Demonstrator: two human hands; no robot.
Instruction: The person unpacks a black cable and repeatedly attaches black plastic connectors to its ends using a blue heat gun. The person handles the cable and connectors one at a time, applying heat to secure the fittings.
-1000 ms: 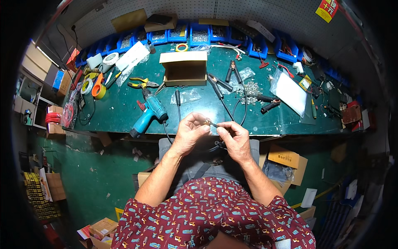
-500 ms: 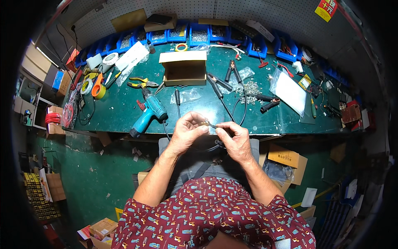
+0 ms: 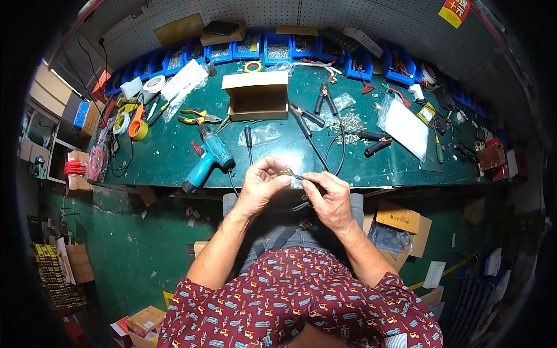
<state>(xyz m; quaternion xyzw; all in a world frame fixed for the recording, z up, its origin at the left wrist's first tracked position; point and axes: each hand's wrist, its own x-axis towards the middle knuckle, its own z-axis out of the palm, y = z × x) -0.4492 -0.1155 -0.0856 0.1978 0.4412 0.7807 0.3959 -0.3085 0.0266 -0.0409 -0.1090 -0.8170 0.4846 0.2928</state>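
Just in front of the bench's near edge, my two hands meet over my lap, fingertips close together. My left hand is closed in a pinch on a small brass-coloured metal part. Pinched in my right hand is a thin dark piece whose tip reaches that metal part; its kind is too small to tell. Below my hands a black cable loops over my lap. On the bench beyond lie black cables with black-handled clamps and a black cable end with a sleeve.
On the green bench, a teal cordless drill lies left of my hands, with yellow-handled pliers behind it. An open cardboard box stands mid-bench. Loose metal parts are heaped at right. Blue bins line the back.
My right hand has shifted slightly right and its fingers have turned a little around the thin dark piece. My left hand stays nearly still.
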